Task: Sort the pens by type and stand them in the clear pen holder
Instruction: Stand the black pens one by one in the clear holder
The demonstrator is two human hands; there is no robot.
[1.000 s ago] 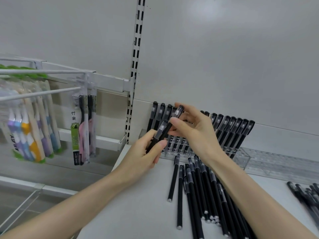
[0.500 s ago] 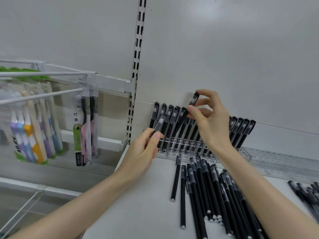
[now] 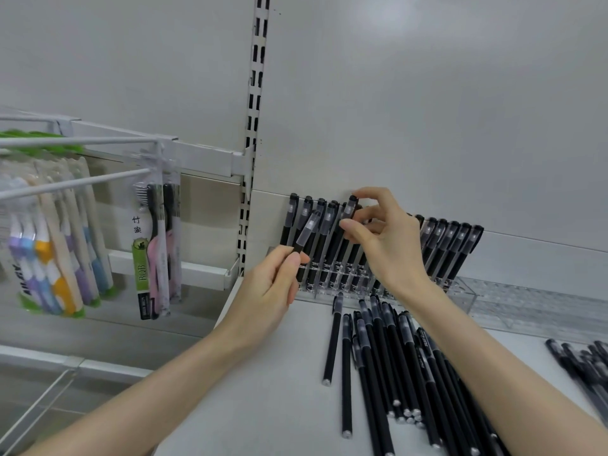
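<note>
Above loose pens (image 3: 378,357), left grip (image 3: 266,291) pinches one pen (image 3: 307,230), right grip (image 3: 385,245) a second pen (image 3: 348,209).

Left forearm (image 3: 148,399) is bare, stretching from 7 o'clock up toward 1 o'clock, wrist straight. Left hand (image 3: 266,291) has thumb and forefinger pinching the tilted pen (image 3: 307,230) low on its barrel, the other fingers loosely curled beneath. Right forearm (image 3: 493,366) reaches from 5 o'clock toward 11 o'clock. Right hand (image 3: 391,248) sits higher, at 2 o'clock from the left one, forefinger arched over the top of the second pen (image 3: 349,207), thumb against its side, remaining fingers curled. The hands are close, not touching.
</note>
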